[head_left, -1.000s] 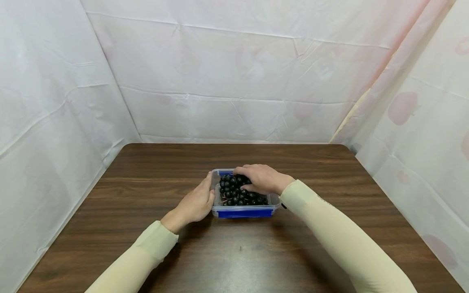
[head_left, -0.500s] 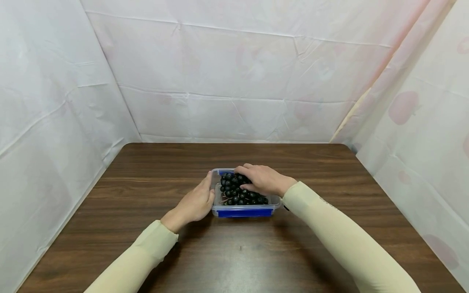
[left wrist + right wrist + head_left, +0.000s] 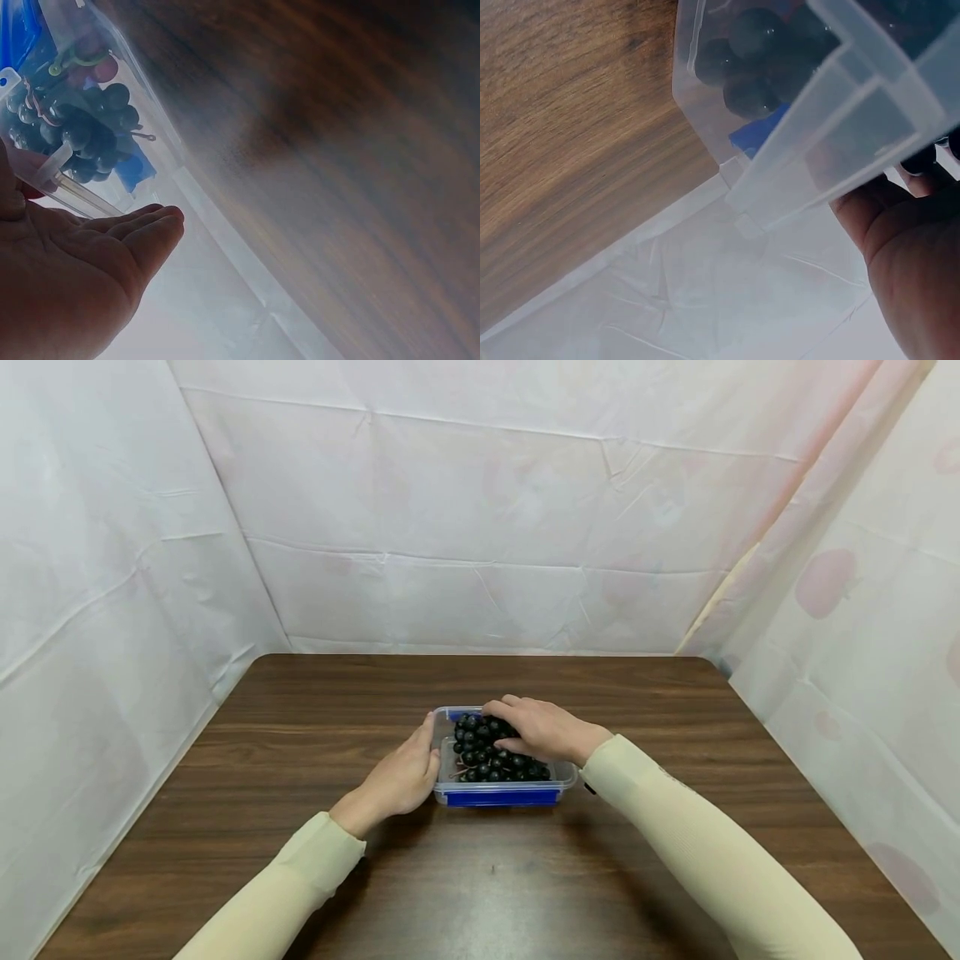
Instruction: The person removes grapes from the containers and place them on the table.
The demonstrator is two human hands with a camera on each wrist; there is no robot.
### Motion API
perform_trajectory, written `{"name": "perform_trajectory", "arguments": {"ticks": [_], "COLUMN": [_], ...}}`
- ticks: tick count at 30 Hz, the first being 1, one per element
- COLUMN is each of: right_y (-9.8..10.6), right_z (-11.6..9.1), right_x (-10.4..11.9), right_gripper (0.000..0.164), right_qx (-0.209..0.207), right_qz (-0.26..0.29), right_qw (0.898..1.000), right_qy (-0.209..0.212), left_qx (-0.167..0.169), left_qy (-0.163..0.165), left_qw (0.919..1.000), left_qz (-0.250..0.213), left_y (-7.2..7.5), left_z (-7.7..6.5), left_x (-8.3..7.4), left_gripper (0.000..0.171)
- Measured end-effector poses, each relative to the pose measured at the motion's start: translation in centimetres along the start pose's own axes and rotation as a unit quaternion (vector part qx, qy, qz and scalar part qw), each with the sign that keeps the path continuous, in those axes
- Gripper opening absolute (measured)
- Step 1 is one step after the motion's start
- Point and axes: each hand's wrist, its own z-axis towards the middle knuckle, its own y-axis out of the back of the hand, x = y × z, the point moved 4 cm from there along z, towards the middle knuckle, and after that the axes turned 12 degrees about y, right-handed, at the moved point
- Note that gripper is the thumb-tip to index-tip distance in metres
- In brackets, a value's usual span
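A clear plastic container [image 3: 564, 771] with blue clips stands on the table, its top uncovered. Inside lies a bunch of dark grapes [image 3: 480, 758] with thin brown stems. My left hand [image 3: 400, 774] rests against the container's left side with straight fingers; the left wrist view shows its palm [image 3: 67, 277] turned to the wall. From the right, my right hand [image 3: 543, 729] reaches over the rim and holds the bunch between thumb and curled fingers. In the right wrist view the container wall [image 3: 855, 127] covers part of the fingers.
The brown wood-grain table [image 3: 480, 877] carries the container near its middle. A white sheet [image 3: 480, 518] hangs behind the table's far edge, and more sheeting flanks both sides. Pale sleeves cover both forearms.
My right hand has shifted slightly to the right, and the grapes have moved a little the same way. The left hand and the container have stayed nearly still.
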Motion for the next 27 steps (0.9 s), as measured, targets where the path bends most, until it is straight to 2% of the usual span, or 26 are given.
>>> {"name": "perform_trajectory", "arguments": {"ticks": [14, 27], "right_y": [0.6, 1.6], "right_z": [-0.3, -0.7], "right_x": [0.2, 0.4], "right_gripper": [0.049, 0.053], "right_qx": [-0.028, -0.037], "right_qz": [-0.015, 0.005], "right_qw": [0.999, 0.999], "right_qy": [0.012, -0.017], "left_qx": [0.007, 0.006], "left_qy": [0.003, 0.005], "left_qw": [1.0, 1.0], "left_qz": [-0.001, 0.005], "left_y": [-0.1, -0.1], "left_z": [-0.1, -0.1], "left_x": [0.1, 0.1], "left_gripper": [0.068, 0.068]}}
